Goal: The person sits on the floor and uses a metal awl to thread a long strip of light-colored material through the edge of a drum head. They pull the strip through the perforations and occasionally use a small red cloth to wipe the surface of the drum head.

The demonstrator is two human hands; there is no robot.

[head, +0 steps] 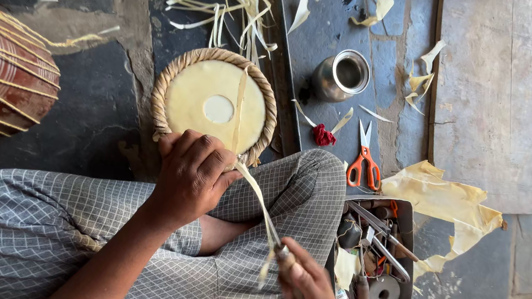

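Rawhide strip (259,199), pale and thin, is running taut between my hands: my left hand (193,176) is pinching its far end against the drumhead's (218,102) woven rim, and my right hand (307,288) is closing around a wooden-handled tool (282,253) at the near end. I am judging the strip light, pliant and likely to tear if jerked, best gripped close to the rim. My right fingers are hiding the tool's working end, and the frame is cutting that hand off.
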